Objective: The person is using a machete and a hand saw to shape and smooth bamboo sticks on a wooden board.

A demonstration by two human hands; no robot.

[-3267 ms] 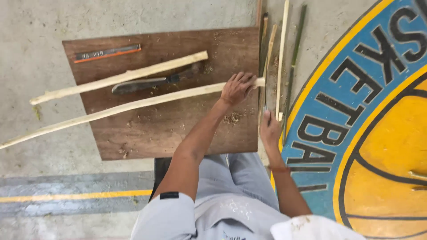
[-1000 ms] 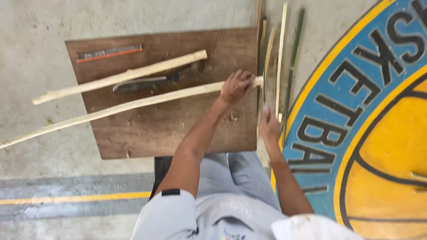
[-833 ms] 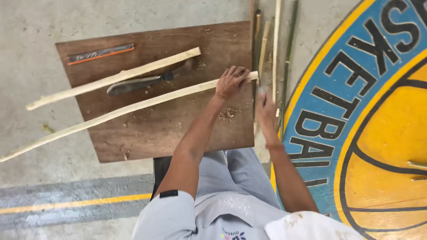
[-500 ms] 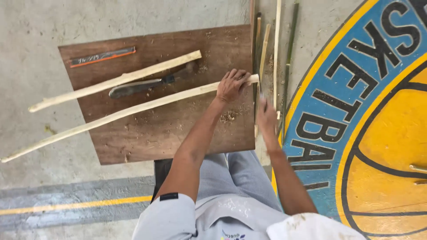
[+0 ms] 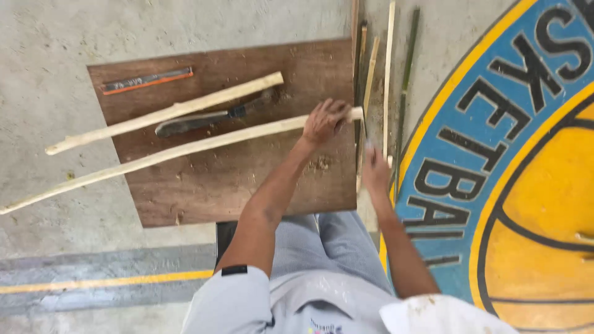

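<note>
Sports court floor used as makeshift workshop: painted court emblem [image 5: 495,167], bare concrete, wooden work board [image 5: 247,185], bamboo strips [image 5: 388,74].

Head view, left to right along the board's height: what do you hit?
Long pale stick's tip → brown board → left hand → right hand → green bamboo strip → painted floor emblem.
</note>
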